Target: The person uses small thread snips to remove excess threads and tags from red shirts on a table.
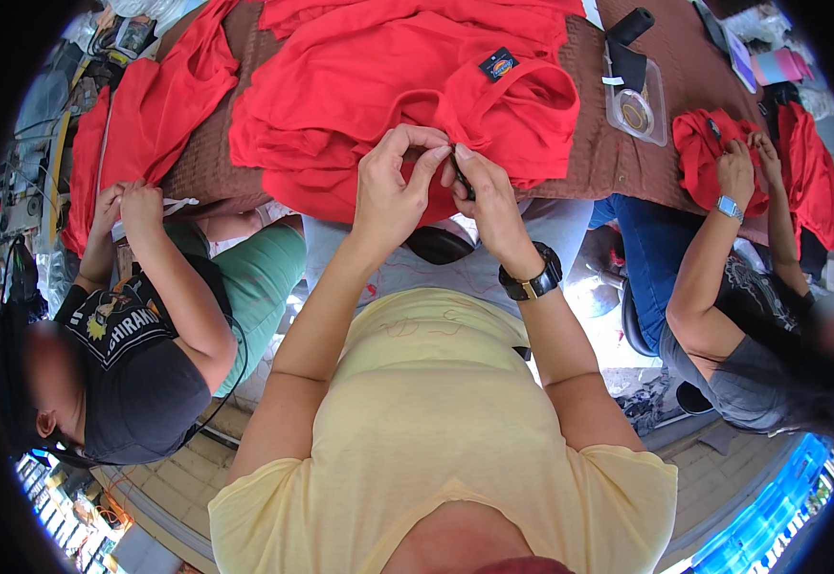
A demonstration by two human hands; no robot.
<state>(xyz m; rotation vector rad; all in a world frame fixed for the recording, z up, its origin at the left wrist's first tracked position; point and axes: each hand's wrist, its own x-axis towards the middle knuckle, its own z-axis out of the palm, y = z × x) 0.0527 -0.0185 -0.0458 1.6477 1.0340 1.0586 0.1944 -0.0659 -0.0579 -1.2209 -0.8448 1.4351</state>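
A heap of red garments [340,105] lies on the table before me, with a dark label [498,64] sewn near a neck opening. At its near edge my left hand [394,184] is closed, thumb and forefinger pinching at the red cloth. Close beside it, fingertips almost meeting, my right hand [489,191] is closed around a small dark tool [463,180]. Most of that tool is hidden by the fingers, and its exact kind does not show. A black watch sits on my right wrist.
A brown cloth [600,143] covers the table. Right of the heap stands a clear plastic container [639,120] with a tape roll, a black object near it. People sit on both sides, handling red garments [163,120] at left and a red cloth [704,153] at right.
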